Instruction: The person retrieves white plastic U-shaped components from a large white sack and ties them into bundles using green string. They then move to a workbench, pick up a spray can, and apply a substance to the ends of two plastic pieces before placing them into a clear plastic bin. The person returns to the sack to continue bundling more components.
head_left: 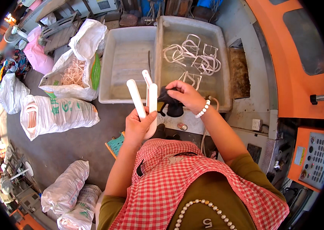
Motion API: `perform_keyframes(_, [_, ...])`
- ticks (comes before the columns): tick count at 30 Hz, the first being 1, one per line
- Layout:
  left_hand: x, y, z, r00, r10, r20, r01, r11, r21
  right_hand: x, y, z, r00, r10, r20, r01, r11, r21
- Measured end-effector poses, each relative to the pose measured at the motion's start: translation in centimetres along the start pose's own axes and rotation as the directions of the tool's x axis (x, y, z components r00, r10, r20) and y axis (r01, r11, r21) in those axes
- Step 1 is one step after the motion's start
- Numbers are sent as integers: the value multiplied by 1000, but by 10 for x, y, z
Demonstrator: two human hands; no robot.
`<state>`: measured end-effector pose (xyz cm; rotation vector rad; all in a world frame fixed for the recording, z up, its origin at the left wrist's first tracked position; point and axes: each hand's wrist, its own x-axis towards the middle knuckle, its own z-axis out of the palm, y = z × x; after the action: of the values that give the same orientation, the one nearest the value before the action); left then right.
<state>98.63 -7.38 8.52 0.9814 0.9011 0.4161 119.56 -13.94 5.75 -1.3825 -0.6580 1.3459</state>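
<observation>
Upright in my left hand (136,128) are white plastic pieces (152,101), long and flat with rounded ends; its fingers and thumb are closed round their lower part. To the right, my right hand (185,94) has its fingers bent together at a limp black thing (174,108) that looks like cloth or a glove. A small yellow patch shows beside the black thing. Both hands are above the near edge of two grey tubs. Inside the right tub (229,76) lie several thin white looped frames (206,63), apparently in shallow water.
The left tub (106,65) holds a thin dark strip. An open white sack (49,80) of pinkish strips stands left of it, with stuffed sacks (62,115) nearer me. An orange machine (276,57) and its control panel (315,161) rise at right. A small can (182,126) lies near my feet.
</observation>
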Motion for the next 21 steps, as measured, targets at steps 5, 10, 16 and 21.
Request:
perform_keyframes(5, [5,-8,-10,996,61,63,-77,956,282,-4,58,-47,959,-49,-281,34,998,-57])
perform_keyframes(10, [-29,-19,-46,799,-38,600,-594,107,798,-33,85,-84,893,4,-451,-37,997,-65])
perform_keyframes(16, [-85,-5,-70,682,-386,621,-385,533,753,-74,91,-97,840,120,-530,-135,991,9])
perform_keyframes(21, [-89,29,-57,587,-233,775,-601,517,610,-94,112,-94,821,112,-561,-113,993,34])
